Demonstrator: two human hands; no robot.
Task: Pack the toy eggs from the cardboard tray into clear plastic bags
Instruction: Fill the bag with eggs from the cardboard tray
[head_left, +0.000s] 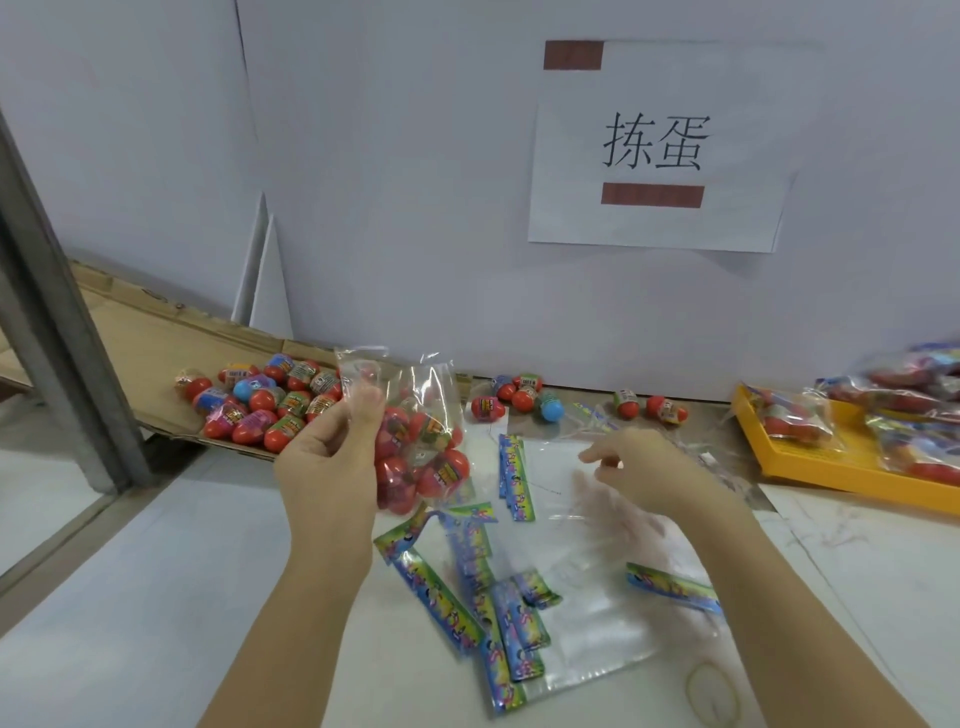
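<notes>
— What lies closest on the counter (156, 597)?

— A rubber band (714, 693) at the near right edge. Just past it is a scatter of printed strips (511, 618), some lying on a sheet of flat bags (597, 571).

— And the right grip (644, 473)?

— It hovers over those flat bags, fingers loosely bent and narrow, with nothing seen between them. It is blurred.

— The left grip (332, 457)?

— Raised above the counter, thumb and fingers pinching the neck of a clear bag (421, 441). The bag hangs beside the palm, its lower part filled with red toy eggs.

— Where are the other eggs?

— Farther back, loose eggs (524, 397) sit on the counter near the wall, in a cluster and a pair. To the left, a heap of eggs (270, 400) rests on the cardboard tray (156, 332), which lies tilted against the wall.

— Anything on the right?

— A yellow tray (831, 467) holding filled bags (909, 410). Beyond everything, a paper sign (660, 145) is taped to the wall.
</notes>
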